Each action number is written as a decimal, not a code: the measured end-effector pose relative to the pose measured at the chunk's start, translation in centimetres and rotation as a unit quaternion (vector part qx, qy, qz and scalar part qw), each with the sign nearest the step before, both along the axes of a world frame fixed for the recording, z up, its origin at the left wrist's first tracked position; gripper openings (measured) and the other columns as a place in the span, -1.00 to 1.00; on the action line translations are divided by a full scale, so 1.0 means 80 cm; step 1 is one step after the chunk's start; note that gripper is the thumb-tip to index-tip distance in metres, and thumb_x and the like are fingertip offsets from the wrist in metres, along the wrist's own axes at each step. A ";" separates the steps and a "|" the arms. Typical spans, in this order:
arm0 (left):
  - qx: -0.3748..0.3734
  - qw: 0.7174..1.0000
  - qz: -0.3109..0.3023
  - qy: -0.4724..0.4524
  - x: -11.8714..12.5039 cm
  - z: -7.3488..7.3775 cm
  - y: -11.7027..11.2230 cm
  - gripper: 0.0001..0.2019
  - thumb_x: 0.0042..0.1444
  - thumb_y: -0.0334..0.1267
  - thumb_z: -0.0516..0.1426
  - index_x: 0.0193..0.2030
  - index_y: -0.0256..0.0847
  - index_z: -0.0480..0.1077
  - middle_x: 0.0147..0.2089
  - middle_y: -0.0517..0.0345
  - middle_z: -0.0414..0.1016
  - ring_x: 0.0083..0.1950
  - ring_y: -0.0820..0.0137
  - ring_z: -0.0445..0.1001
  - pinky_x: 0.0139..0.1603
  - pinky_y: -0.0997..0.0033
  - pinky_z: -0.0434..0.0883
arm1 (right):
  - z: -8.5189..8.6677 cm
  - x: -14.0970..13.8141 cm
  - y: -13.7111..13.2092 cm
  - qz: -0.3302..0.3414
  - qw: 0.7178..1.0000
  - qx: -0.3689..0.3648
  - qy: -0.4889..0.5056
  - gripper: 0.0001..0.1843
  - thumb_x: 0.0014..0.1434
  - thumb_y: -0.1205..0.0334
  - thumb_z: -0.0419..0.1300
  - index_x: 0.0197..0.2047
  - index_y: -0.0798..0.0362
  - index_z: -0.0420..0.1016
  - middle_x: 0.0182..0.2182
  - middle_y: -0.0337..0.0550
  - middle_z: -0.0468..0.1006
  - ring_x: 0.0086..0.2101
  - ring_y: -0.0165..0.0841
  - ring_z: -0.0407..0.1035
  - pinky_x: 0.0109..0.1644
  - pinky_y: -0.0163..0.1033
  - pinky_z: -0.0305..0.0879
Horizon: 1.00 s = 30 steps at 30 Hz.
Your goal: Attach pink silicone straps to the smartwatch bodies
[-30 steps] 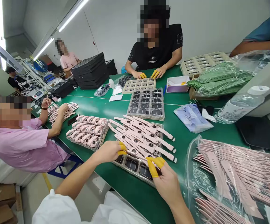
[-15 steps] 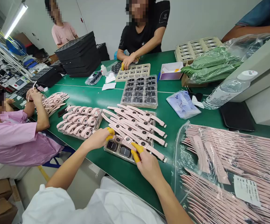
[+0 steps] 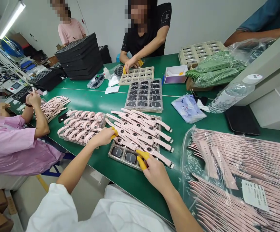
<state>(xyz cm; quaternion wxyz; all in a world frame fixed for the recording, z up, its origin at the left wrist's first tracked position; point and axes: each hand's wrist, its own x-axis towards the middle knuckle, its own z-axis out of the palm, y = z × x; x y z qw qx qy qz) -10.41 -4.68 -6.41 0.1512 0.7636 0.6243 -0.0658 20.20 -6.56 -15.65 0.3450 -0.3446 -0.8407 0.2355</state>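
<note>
My left hand (image 3: pixel 104 136), with yellow finger cots, pinches one end of a pink-strapped smartwatch (image 3: pixel 126 143). The watch lies back side up along the near edge of a row of similar smartwatches (image 3: pixel 140 126) on a clear plastic tray (image 3: pixel 113 157). At its other end are the yellow-cotted thumb and forefinger of my right hand (image 3: pixel 154 169), closed around the strap; the fingertips partly hide the contact. Two dark square watch faces (image 3: pixel 131 158) show in the tray's front pockets, just below the held watch.
Left stands a tray of looped pink watches (image 3: pixel 82 125). A large bag of pink straps (image 3: pixel 231 167) covers the right side. Beyond are a tray of dark watch faces (image 3: pixel 144 93), a blue packet (image 3: pixel 188 108) and a water bottle (image 3: pixel 234 95). Co-workers sit opposite and left.
The held smartwatch has shifted left and away from me, against the row, uncovering more of the front watch faces. Both hands stay close to its ends.
</note>
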 end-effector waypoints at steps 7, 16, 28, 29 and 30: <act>0.141 0.989 -0.034 -0.026 -0.010 -0.032 -0.003 -0.86 0.37 -0.42 0.02 -0.11 -0.18 0.39 -0.05 0.00 0.45 -0.02 0.20 0.41 0.16 0.12 0.42 | 0.006 0.006 0.003 0.013 0.998 -0.043 0.033 -0.69 0.45 0.24 0.04 -0.26 0.00 0.57 -0.42 -0.12 0.64 -0.52 -0.31 0.47 -0.47 -0.23 0.34; 0.372 0.924 0.077 -0.036 -0.005 -0.101 -0.046 -0.79 0.41 -0.31 0.05 0.11 -0.12 0.40 0.17 -0.15 0.45 0.24 0.08 0.40 0.35 -0.22 0.40 | 0.009 0.003 0.003 0.006 0.996 -0.060 0.068 -0.62 0.41 0.27 0.02 0.02 0.01 0.68 -0.32 -0.06 0.71 -0.42 -0.25 0.59 -0.36 -0.21 0.52; 0.426 0.893 -0.041 -0.139 0.090 -0.056 -0.010 -0.55 0.41 -0.24 0.11 0.38 -0.07 0.15 0.36 -0.23 0.29 0.33 0.05 0.39 0.26 -0.14 0.51 | 0.016 0.005 0.006 -0.001 0.990 -0.073 0.124 -0.66 0.41 0.28 0.07 0.01 -0.01 0.69 -0.31 -0.09 0.72 -0.38 -0.26 0.61 -0.34 -0.23 0.55; 0.419 0.894 -0.058 -0.150 0.106 -0.053 -0.005 -0.55 0.41 -0.22 0.10 0.38 -0.06 0.14 0.37 -0.23 0.28 0.34 0.05 0.39 0.27 -0.15 0.50 | 0.015 0.005 0.006 -0.012 0.987 -0.074 0.140 -0.67 0.41 0.26 0.08 0.02 -0.01 0.68 -0.31 -0.09 0.72 -0.37 -0.26 0.62 -0.32 -0.23 0.56; 0.408 0.896 -0.073 -0.158 0.121 -0.050 0.003 -0.55 0.41 -0.21 0.09 0.38 -0.07 0.15 0.38 -0.23 0.28 0.35 0.05 0.39 0.29 -0.16 0.48 | 0.014 0.005 0.006 -0.025 0.985 -0.075 0.157 -0.68 0.42 0.23 0.09 0.02 0.00 0.68 -0.32 -0.09 0.72 -0.37 -0.25 0.62 -0.30 -0.22 0.57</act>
